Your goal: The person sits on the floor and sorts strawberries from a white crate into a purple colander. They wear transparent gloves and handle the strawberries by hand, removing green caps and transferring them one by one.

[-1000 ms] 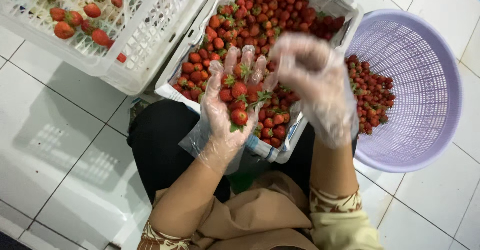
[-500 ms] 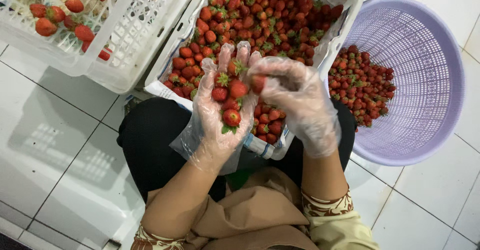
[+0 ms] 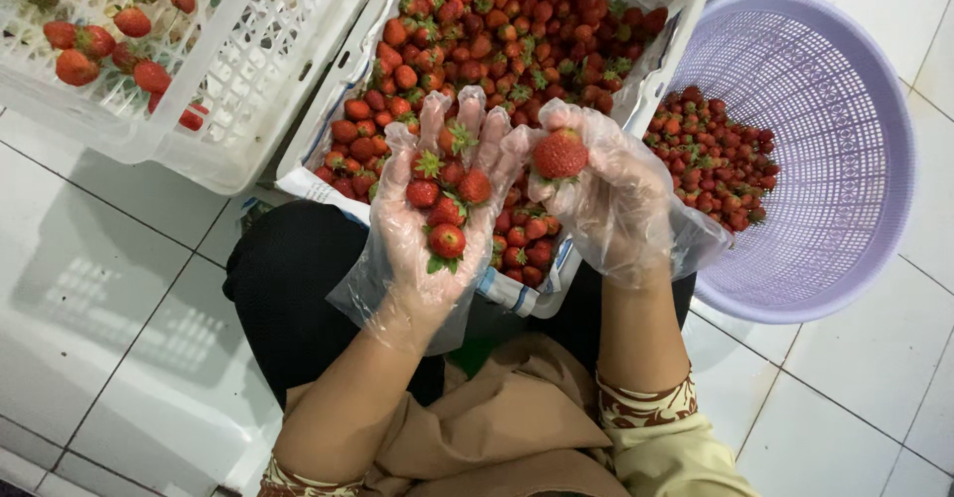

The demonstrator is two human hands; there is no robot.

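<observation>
Just above the lined crate [image 3: 664,22] of strawberries, the left hand [image 3: 429,221], in a clear plastic glove, lies palm-up and open, cradling a small heap of strawberries [image 3: 445,191]. Beside it, the gloved right hand [image 3: 606,199] pinches one large strawberry [image 3: 560,153] in its fingertips. A lilac basket [image 3: 845,149] of berries sits at right, a white crate [image 3: 248,80] at left, all on the tiled floor [image 3: 109,298].

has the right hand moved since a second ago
Yes. The right hand, then nearer the purple basket, has shifted left to the left hand, holding one strawberry.
</observation>
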